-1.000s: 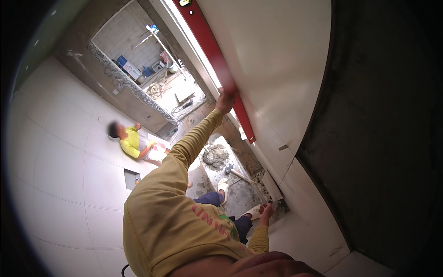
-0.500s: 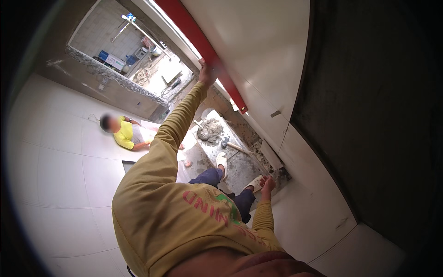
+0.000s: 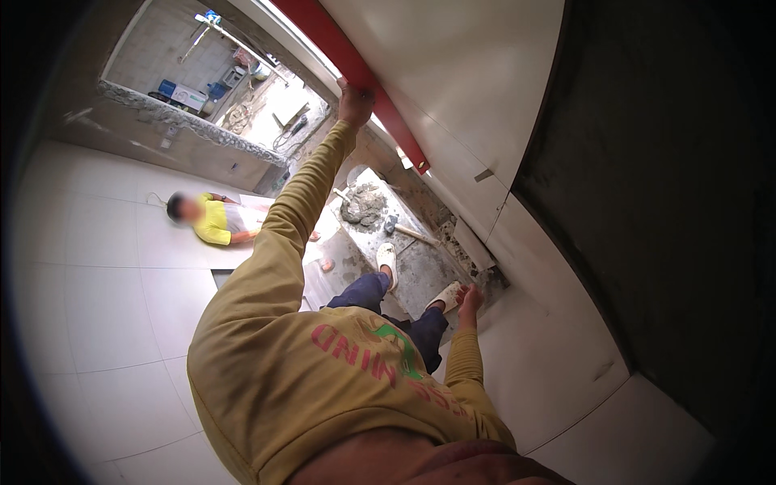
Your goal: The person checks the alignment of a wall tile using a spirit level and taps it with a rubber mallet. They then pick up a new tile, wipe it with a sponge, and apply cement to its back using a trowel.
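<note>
Pale wall panel (image 3: pixel 461 81), the biggest thing there. Along its edge ran the long red bar (image 3: pixel 394 136), the left hand (image 3: pixel 356 103) gripping its lower part. My judgement: light, even pressure suited it best, bar straight, no twisting. Its top end ran out of sight; whether it sat flush, I couldn't tell. The right hand (image 3: pixel 469 298) hung low, fingers loosely curled; whether it held anything was unclear.
</note>
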Tool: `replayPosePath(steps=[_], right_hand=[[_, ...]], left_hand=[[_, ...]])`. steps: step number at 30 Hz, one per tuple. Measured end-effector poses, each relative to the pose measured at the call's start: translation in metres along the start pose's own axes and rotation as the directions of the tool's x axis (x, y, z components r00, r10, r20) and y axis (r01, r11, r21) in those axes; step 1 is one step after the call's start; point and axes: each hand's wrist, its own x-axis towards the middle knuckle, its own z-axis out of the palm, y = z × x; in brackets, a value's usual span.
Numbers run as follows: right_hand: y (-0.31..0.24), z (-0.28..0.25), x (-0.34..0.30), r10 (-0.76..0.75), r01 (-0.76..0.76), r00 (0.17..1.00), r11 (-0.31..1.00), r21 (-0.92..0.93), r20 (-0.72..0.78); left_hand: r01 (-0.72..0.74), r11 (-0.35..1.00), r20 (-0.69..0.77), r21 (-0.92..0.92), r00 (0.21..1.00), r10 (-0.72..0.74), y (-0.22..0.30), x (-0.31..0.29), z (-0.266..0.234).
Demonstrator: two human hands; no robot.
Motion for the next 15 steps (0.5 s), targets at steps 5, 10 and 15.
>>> replayPosePath(steps=[5, 10, 15], right_hand=[[-0.004, 0.007, -0.016, -0.006, 0.006, 1.0, 1.0, 0.006, 0.009], [-0.004, 0.008, -0.022, -0.006, 0.006, 1.0, 0.999, -0.036, 0.005], [0.003, -0.008, 0.004, -0.038, 0.038, 0.999, 0.999, -0.033, 0.009]], left_hand=[[0.025, 0.998, 0.01, -0.059, 1.0, -0.024, -0.004, -0.002, -0.002], [-0.02, 1.0, 0.008, 0.0, 1.0, 0.02, -0.038, 0.01, -0.003], [-0.01, 1.0, 0.011, -0.024, 1.0, 0.01, -0.019, 0.013, 0.014]])
